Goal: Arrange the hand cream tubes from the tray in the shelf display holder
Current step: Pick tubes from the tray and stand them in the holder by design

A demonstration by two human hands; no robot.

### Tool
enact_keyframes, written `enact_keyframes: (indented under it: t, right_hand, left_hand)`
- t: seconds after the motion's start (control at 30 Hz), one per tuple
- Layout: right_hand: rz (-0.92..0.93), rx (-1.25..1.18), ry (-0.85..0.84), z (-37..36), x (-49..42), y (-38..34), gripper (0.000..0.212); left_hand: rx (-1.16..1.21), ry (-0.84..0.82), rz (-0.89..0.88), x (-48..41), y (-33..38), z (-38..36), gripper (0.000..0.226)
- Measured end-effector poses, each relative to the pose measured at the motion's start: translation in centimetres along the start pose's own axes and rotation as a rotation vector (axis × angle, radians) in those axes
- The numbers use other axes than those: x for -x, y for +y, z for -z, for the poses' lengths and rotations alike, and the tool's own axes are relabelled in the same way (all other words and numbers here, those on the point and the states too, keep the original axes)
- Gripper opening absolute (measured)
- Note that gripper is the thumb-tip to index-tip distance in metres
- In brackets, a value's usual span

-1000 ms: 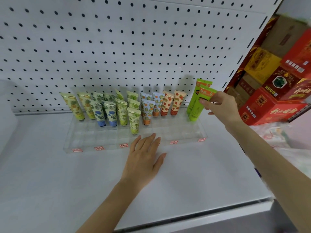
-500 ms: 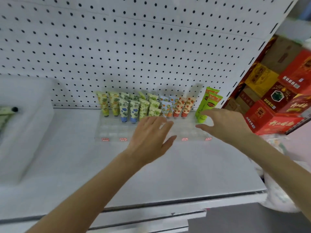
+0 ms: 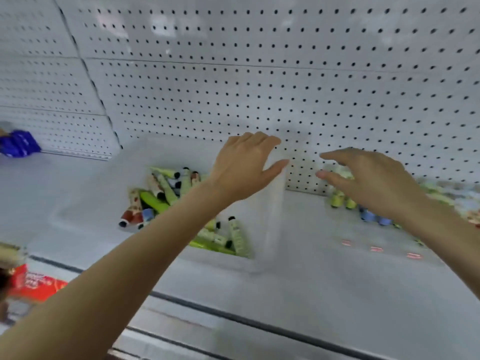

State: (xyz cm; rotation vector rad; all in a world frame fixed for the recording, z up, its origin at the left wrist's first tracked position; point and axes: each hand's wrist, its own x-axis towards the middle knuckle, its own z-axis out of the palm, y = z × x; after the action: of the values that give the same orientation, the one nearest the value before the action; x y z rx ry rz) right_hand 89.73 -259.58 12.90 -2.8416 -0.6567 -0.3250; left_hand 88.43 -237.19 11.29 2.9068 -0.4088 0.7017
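Observation:
A white tray (image 3: 85, 211) sits on the shelf at centre left with several loose hand cream tubes (image 3: 155, 196) lying in it. My left hand (image 3: 244, 167) hovers open above the tray's right side, holding nothing. My right hand (image 3: 368, 178) is also open and empty, raised between the tray and the clear display holder (image 3: 376, 237). The holder is at the right, blurred, with several upright tubes (image 3: 340, 201) partly hidden behind my right hand and arm.
A white pegboard wall (image 3: 259, 74) backs the shelf. A blue package (image 3: 19, 142) lies at the far left. A red box (image 3: 33, 281) sits below the shelf's front edge at lower left.
The view has swung left, from the holder to the tray. Both hands have lifted off the holder area and moved left, empty; the left hand now hangs over the tray.

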Motion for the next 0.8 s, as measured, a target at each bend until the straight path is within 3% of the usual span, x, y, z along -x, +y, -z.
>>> enact_keyframes:
  t: [0.23, 0.4, 0.57, 0.7, 0.8]
  right_hand:
    - [-0.01, -0.209, -0.162, -9.1, -9.6, -13.9, 0.052]
    - [-0.102, -0.361, -0.384, -15.1, -13.2, -21.3, 0.05]
    - [-0.134, -0.401, -0.537, -19.0, -14.5, -24.9, 0.045]
    - [-0.187, -0.395, -0.538, -20.8, -15.2, -26.0, 0.046]
    - [-0.255, -0.504, -0.511, -21.6, -15.3, -26.4, 0.051]
  left_hand:
    - [-0.091, -0.129, 0.145, 6.7, -19.6, 2.6, 0.058]
    - [0.09, -0.215, 0.392, 11.8, -28.8, 3.5, 0.061]
    - [0.464, -0.294, 0.596, 14.3, -31.7, 2.2, 0.078]
    - [0.713, -0.291, 0.671, 15.2, -30.8, 1.4, 0.067]
    - [0.764, -0.293, 0.689, 15.2, -30.7, 1.5, 0.063]
